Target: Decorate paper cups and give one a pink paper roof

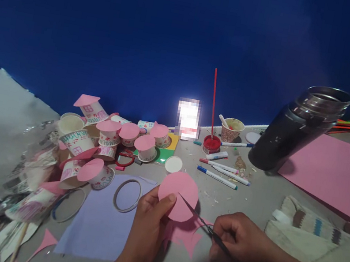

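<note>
A round pink paper disc (182,186) is pinched between thumb and fingers of my left hand (154,212). My right hand (234,237) is closed round the handles of dark scissors (197,214). Their blades look closed or nearly so, lying across the disc with the tip near its middle. I cannot tell whether they cut into the paper. Below the disc, pink paper scraps (188,240) lie on the grey table. A lavender sheet (94,229) with a tape roll (116,192) on it is left of my left hand.
Decorated paper cups with pink paper tops (128,132) crowd the left side. Several markers (217,178), a red paint pot (211,145) and a paper cup (232,131) stand or lie ahead. A dark flask (291,128), pink sheets (338,176) and a cloth (312,234) occupy the right.
</note>
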`<state>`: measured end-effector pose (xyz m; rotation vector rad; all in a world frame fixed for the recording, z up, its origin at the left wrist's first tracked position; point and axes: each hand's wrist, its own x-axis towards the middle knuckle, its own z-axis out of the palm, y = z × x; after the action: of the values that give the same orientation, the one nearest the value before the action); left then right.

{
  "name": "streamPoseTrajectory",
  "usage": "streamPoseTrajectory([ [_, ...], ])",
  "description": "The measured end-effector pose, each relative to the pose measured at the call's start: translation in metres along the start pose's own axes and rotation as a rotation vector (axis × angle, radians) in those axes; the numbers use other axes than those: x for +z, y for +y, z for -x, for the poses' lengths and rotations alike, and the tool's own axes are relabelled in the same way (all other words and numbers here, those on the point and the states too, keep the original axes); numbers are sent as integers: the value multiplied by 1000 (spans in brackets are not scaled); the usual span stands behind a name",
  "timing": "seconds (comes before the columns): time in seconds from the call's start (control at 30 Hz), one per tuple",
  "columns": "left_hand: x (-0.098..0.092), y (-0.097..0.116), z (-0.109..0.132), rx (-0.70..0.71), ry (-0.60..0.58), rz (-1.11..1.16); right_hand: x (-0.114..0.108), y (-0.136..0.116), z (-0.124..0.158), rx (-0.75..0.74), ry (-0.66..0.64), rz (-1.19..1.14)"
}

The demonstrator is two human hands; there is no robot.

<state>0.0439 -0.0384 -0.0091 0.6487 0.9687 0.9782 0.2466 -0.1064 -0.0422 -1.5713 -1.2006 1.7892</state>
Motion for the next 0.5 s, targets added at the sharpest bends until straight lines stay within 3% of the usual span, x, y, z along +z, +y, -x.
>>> streamPoseTrajectory([
  [0.5,1,1,1,31,-43,-49,-3,-2,2,-68,32,101],
])
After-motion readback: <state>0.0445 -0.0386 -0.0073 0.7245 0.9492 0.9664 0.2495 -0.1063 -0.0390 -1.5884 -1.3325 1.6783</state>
